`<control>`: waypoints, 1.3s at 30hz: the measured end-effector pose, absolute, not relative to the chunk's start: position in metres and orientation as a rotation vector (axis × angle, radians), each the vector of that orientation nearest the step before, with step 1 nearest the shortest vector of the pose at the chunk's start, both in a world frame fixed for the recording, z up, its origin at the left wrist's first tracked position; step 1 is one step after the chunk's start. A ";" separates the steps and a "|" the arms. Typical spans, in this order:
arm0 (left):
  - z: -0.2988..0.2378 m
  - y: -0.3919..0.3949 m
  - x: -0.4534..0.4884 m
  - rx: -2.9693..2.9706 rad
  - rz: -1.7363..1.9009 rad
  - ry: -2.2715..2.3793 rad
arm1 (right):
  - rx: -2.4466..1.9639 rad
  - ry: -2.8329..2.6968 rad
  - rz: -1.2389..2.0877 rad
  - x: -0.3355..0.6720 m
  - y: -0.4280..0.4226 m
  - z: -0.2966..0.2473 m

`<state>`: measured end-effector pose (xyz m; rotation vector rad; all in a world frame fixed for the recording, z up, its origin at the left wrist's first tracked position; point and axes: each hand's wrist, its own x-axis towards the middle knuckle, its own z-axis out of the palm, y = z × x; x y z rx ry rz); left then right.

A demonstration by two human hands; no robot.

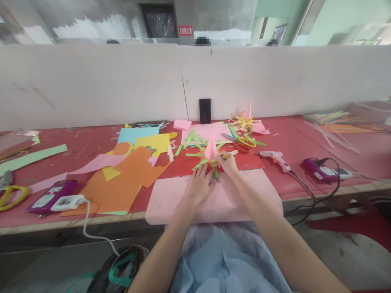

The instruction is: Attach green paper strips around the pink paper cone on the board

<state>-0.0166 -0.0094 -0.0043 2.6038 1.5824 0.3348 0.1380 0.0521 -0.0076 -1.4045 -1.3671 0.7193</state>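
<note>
A pink paper cone stands amid orange paper and green paper strips that spread out around its base. My left hand lies low in front of it, fingers stretched out over the strips near a green strip. My right hand is closed at the cone's right side, with a thin yellowish pen-like stick between its fingers; its exact kind is unclear. Under the work lie a red board and a pink sheet.
Scissors, a pink glue gun with a cord and a purple power box lie to the right. Orange sheets and another purple box are at left. A phone leans against the white partition. A finished-looking cone piece stands behind.
</note>
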 end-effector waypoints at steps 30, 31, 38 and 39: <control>0.001 -0.010 -0.016 2.582 0.276 1.600 | -1.355 -1.355 0.732 0.138 0.054 -0.011; 0.001 -0.010 -0.016 2.581 0.272 1.600 | -1.364 -1.364 0.723 0.138 0.054 -0.011; -0.002 -0.009 -0.016 2.586 0.277 1.594 | -1.455 -1.363 0.617 0.137 0.057 -0.013; -0.002 -0.009 -0.016 2.588 0.280 1.597 | -1.457 -1.364 0.606 0.137 0.057 -0.013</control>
